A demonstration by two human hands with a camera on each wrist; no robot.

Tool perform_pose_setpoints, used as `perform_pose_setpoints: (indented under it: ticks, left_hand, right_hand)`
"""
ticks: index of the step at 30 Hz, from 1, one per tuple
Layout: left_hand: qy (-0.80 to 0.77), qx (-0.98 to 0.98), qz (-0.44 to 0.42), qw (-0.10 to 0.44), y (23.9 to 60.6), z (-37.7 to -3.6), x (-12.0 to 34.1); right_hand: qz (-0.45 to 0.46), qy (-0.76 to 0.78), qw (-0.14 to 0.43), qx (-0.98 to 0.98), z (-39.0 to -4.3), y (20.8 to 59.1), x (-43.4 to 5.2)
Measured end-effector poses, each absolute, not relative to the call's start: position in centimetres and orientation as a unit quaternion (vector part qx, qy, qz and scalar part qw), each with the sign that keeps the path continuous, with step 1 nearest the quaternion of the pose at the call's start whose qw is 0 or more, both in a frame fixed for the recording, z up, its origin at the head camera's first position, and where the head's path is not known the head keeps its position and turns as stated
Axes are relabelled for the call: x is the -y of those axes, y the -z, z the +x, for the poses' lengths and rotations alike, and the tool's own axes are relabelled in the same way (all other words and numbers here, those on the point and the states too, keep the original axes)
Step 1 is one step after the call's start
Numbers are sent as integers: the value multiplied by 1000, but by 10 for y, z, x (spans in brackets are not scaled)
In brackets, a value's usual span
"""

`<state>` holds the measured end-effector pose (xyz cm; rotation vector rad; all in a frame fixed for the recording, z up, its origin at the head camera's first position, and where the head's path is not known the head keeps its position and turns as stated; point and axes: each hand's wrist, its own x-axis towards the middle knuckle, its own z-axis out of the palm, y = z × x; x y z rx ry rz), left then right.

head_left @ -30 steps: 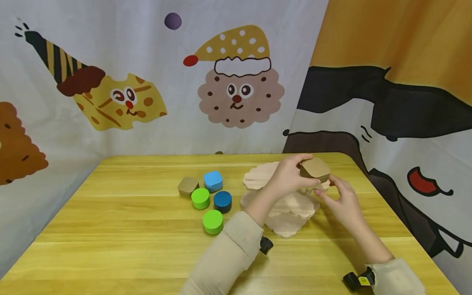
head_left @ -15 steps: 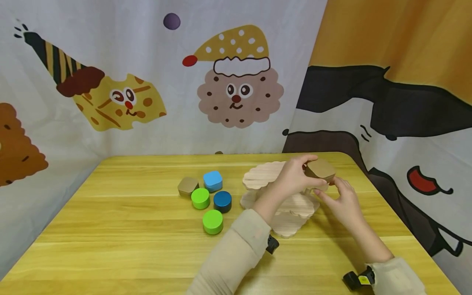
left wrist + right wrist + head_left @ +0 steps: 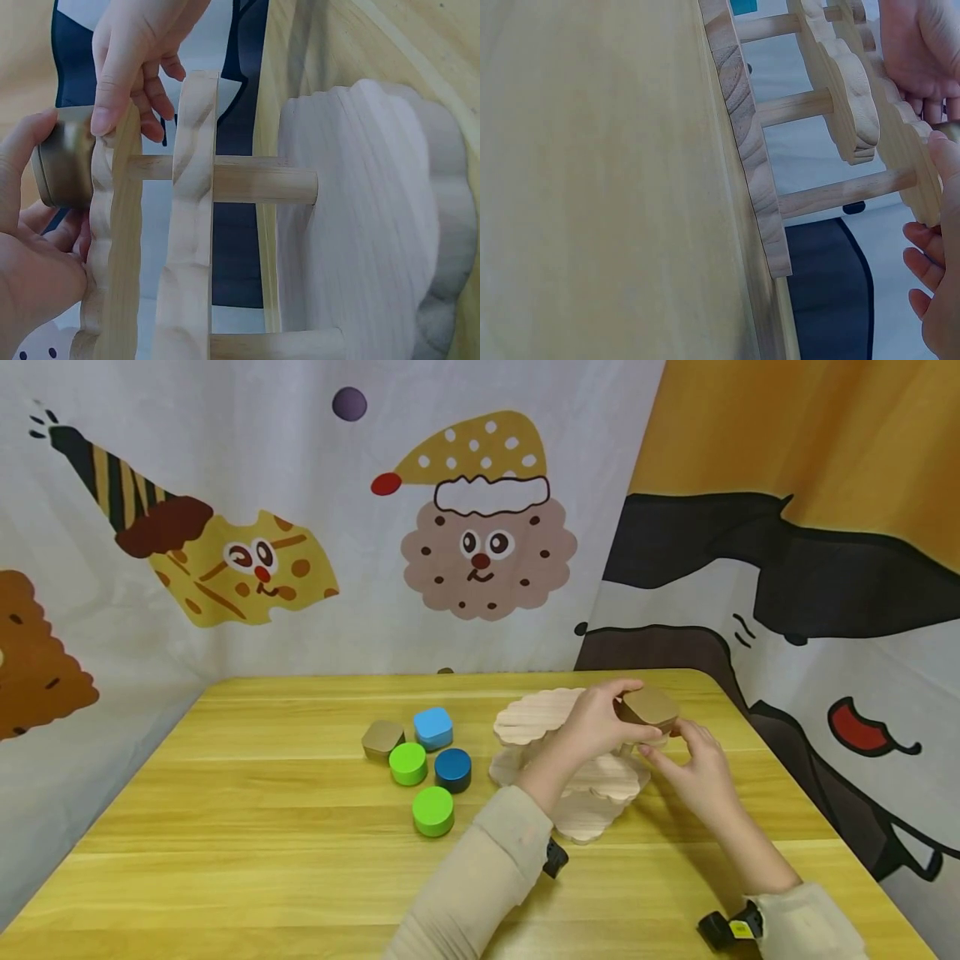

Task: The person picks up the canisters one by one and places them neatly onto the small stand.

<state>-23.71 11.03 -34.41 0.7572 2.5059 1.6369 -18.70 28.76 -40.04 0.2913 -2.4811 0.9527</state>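
Observation:
My left hand [image 3: 596, 722] holds a gold tin [image 3: 650, 707] with rounded corners, thumb on the near side and fingers on the far side. The tin sits against the upper face of the top tier [image 3: 112, 247] of a pale wooden stand with cloud-shaped tiers joined by dowels. At that tier's right end, my right hand [image 3: 701, 772] pinches the edge, its thumb [image 3: 105, 112] close beside the tin and its other fingers curled below. The stand's middle tier [image 3: 187, 247] and wide base [image 3: 360, 210] show side-on in the left wrist view.
Left of the stand on the wooden table [image 3: 225, 827] are another gold tin [image 3: 383, 739], a light blue tin [image 3: 433, 727], a dark blue tin [image 3: 453, 770] and two green tins, one farther [image 3: 408, 763] and one nearer [image 3: 432, 811]. A printed curtain [image 3: 300, 643] hangs behind the table.
My left hand has moved slightly right with the gold tin, over the stand's right end, then barely back left. My right hand has stayed almost still.

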Motion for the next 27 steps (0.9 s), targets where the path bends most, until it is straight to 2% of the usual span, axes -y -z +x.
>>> perform_pose_setpoints:
  ticks: [10,21,27]
  left_hand:
    - [-517,-814,265,-2,341,-231,-101]
    - [-517,-804,284,-72,324,-202,-62]
    - [-529,-795,285,-82,322,-190,-36]
  right_hand:
    - [105,-343,231,904,-188,404,-290]
    - [98,-346,227,905,-188,404,-289]
    - [100,-348,230,903,-187,403,-288]
